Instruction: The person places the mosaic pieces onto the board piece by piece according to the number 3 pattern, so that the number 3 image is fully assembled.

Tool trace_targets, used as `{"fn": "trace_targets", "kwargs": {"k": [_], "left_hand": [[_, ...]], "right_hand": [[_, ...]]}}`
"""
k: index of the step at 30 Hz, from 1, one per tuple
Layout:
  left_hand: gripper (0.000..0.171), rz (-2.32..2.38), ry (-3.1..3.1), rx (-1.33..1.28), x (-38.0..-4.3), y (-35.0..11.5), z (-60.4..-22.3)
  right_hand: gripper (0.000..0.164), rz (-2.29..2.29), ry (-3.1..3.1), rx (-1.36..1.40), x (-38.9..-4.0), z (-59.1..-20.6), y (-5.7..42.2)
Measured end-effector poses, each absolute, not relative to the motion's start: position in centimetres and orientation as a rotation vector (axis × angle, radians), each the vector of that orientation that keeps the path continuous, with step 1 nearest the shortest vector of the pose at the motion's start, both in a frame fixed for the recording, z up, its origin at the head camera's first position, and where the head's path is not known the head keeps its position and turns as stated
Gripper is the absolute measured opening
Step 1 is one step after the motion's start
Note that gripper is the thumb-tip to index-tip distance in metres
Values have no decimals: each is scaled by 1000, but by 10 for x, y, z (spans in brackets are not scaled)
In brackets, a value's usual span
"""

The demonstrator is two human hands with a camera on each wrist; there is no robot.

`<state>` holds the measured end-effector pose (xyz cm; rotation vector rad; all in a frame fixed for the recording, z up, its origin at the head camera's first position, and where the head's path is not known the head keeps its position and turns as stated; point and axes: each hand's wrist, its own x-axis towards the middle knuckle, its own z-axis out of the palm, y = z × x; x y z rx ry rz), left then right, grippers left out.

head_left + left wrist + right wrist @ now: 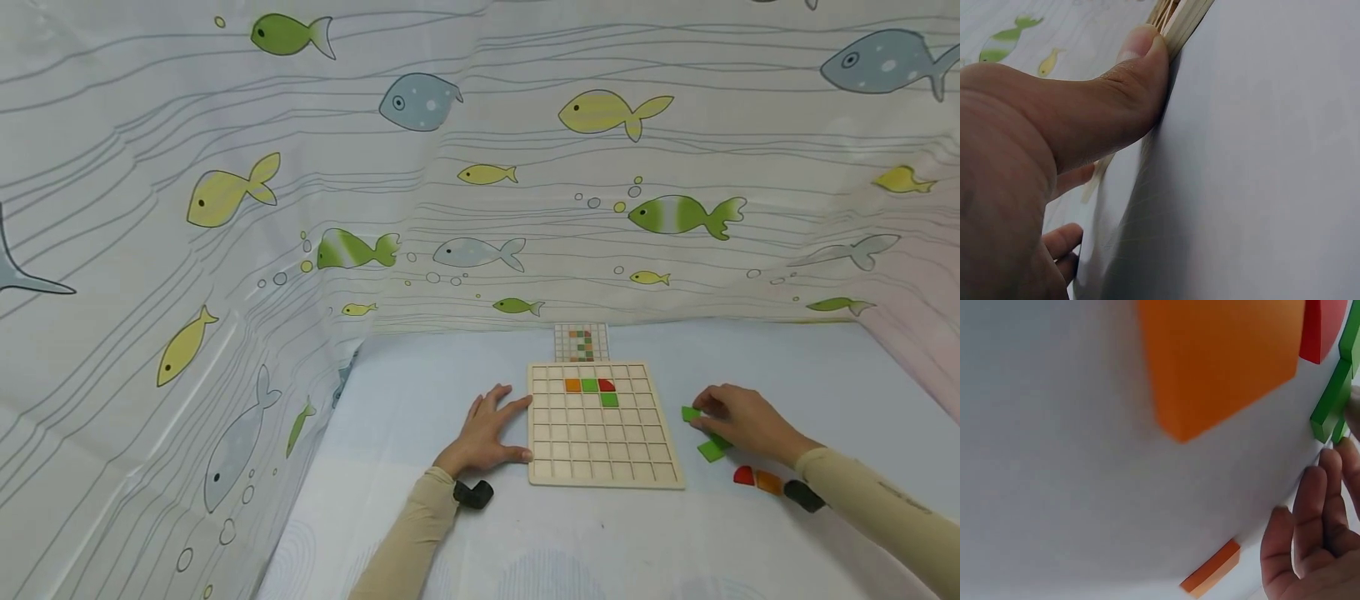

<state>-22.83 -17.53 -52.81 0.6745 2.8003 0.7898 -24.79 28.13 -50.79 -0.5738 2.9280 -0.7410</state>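
A wooden grid board (585, 437) lies on the table. An orange square tile (573, 385), two green square tiles and a red quarter-round tile (607, 385) sit in its upper cells. My left hand (483, 433) rests at the board's left edge, fingers spread. Its thumb (1141, 69) presses the board's side in the left wrist view. Right of the board, my right hand (742, 421) pinches a green square tile (689, 413) between thumb and index finger. More green tiles (712, 449) lie below that hand, partly covered by it.
A small pattern card (582, 342) with coloured squares lies behind the board. Nearer the right wrist are a red tile (743, 475) and an orange tile (768, 482). Another orange tile (1213, 572) shows in the right wrist view. A fish-printed curtain (525, 208) surrounds the table.
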Motion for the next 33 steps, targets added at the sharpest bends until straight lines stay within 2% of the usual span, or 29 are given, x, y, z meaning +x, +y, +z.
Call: {"fn": "trace_targets", "kwargs": {"k": [12, 18, 28, 33], "left_hand": [[91, 809, 2798, 676, -228, -176, -528], [91, 799, 2795, 675, -228, -176, -527], [91, 777, 2809, 675, -229, -175, -528], [92, 792, 2802, 679, -228, -175, -527]], "right_hand": [[26, -791, 2806, -636, -231, -507, 305], [31, -808, 2847, -694, -219, -499, 318], [44, -549, 3038, -493, -220, -494, 362], [41, -572, 2980, -440, -218, -499, 372]]}}
